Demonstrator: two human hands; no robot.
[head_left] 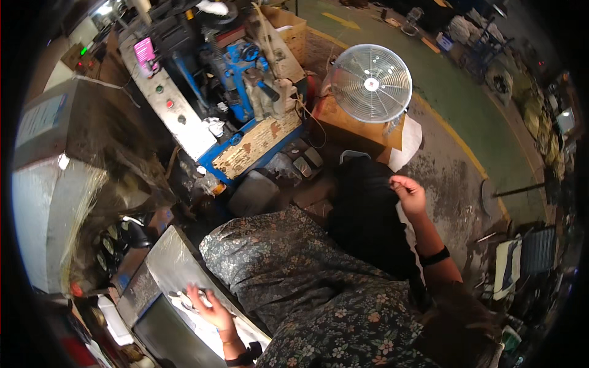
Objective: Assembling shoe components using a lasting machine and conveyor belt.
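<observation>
My left hand point(211, 313) is at the lower left, its fingers spread and slightly blurred. Nothing shows in its grasp. It is over a white sheet point(205, 328) with small dark and shiny things on it, on a metal-edged bench point(178, 260). At centre right my right hand point(410, 195) has its fingers curled into a pinch at the edge of a black cloth-like surface point(362, 214). What the fingertips hold, if anything, is too small to make out. Dark flowered fabric point(294, 264) covers my lap between the hands.
Ahead is a blue machine point(245, 61) on a worn bench with buttons point(184, 122). A round caged fan point(371, 84) stands by a cardboard box point(356, 126). Foot pedals point(302, 167) lie below the machine. A plastic-wrapped grey cabinet point(46, 214) is at left, racks point(534, 251) at right.
</observation>
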